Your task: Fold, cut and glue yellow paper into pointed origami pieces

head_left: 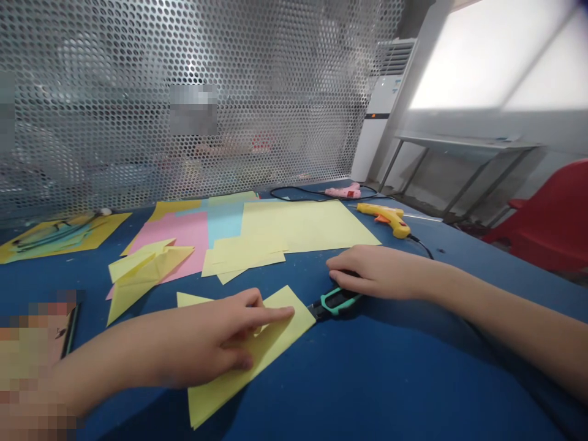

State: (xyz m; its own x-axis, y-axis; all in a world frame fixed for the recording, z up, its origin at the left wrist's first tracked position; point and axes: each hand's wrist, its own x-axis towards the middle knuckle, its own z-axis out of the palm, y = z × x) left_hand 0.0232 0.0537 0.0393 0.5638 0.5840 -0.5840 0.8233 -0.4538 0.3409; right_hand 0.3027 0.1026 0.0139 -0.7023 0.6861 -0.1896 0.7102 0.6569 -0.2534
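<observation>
My left hand (232,327) lies over a folded sheet of yellow paper (271,352), pressing it to the blue table. Its index finger is stretched toward the sheet's right corner and its thumb is apart, while the other fingers are partly hidden. My right hand (362,272) is curled over the rear of a black and green utility knife (337,303). The front of the knife meets the paper's right corner; its blade is hard to make out. Behind my left arm stands a folded yellow paper shape (151,269).
Small yellow sheets (243,254), a large yellow sheet (316,223) and pink paper (179,233) lie behind. A yellow glue gun (386,217) with a cord and a pink glue gun (344,191) are back right. A perforated metal screen (184,159) borders the far edge.
</observation>
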